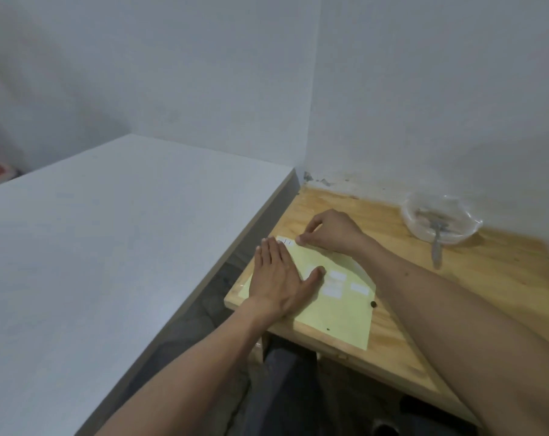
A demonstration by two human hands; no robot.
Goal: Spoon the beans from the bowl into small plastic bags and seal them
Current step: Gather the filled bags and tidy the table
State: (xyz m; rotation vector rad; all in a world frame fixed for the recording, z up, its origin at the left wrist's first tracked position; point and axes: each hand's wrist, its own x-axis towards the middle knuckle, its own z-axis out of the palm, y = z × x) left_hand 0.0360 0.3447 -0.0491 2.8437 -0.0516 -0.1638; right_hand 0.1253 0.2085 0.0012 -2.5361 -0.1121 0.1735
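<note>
A pale yellow-green sheet (339,313) with several white labels lies on the near left corner of the wooden table (487,278). My left hand (282,275) lies flat on the sheet's left part, fingers straight. My right hand (330,231) is at the sheet's far corner, its fingertips pinching a white label there. A clear plastic bowl (440,220) stands at the back right of the table with a metal spoon (437,243) leaning in it, handle toward me. What is in the bowl is blurred. Two dark beans (374,304) lie on the sheet.
A large white surface (109,247) runs along the left, higher than the wooden table, with a narrow gap between them. White walls meet in a corner behind the table. My dark-clad legs (279,388) show under the table's near edge.
</note>
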